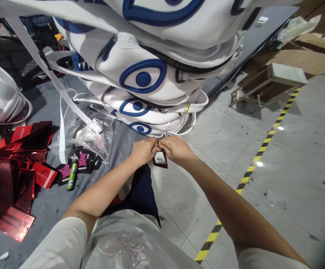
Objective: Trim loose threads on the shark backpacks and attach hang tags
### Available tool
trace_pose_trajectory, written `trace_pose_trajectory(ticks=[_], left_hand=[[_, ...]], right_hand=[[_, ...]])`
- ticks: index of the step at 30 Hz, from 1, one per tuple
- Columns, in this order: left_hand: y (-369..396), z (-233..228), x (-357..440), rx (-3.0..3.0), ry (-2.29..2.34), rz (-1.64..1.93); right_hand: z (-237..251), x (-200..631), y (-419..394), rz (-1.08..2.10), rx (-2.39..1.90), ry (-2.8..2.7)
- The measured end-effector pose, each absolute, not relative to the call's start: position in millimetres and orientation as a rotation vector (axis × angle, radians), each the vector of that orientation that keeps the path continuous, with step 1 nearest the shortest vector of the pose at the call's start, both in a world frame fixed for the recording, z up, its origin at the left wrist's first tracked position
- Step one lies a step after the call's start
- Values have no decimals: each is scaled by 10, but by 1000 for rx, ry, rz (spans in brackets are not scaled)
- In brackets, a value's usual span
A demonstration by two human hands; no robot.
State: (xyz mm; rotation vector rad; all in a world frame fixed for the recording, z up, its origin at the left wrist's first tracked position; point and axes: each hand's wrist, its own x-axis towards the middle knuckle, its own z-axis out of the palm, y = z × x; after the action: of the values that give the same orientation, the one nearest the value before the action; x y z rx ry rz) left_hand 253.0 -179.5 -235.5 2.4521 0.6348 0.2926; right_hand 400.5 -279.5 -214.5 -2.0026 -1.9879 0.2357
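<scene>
— What is being held, and where?

— One small dark red hang tag (160, 158) is held just in front of the stack of white bags, above the grey floor (291, 157). A white label with barcode-like lines is seen on it; the print is too small to be read.

— How are the fingers set?

— The left hand (142, 150) and the right hand (176, 148) are brought together at the tag's top edge, knuckles almost touching. The fingers of both are curled tightly and pinched at the top of the tag; whether a string or loop is gripped there cannot be told.

— What is stacked behind?

— At least four white bags (151, 78) with blue eye motifs are counted, piled one on another. Four blue eyes are seen in full, and part of a fifth at the top. A gold buckle (187, 108) is seen on one strap. No brand name can be read on them.

— And to the left?

— A clear plastic bag (86, 130) is lying beside the stack, with black tags bearing pink figures (82, 160) scattered below it; their white lettering is illegible. One green lighter (72, 175) is lying among them. Shiny red cards (13, 157) are heaped further left, too many and too overlapped to be counted.

— On the right?

— A yellow-and-black floor stripe (265, 142) is seen, and one low metal-framed stool (274, 80) beyond it.
</scene>
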Motion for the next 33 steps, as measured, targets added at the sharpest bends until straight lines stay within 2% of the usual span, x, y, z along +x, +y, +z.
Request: trace_pose_trajectory(ticks=[21, 33], left_hand=[[-1748, -2477, 2500, 2322, 460, 338], [-1843, -2332, 2582, 2464, 624, 245]], right_hand=[[-2167, 3980, -2787, 268, -2029, -1958], [-2159, 3968, -2800, 198, -2014, -2030]])
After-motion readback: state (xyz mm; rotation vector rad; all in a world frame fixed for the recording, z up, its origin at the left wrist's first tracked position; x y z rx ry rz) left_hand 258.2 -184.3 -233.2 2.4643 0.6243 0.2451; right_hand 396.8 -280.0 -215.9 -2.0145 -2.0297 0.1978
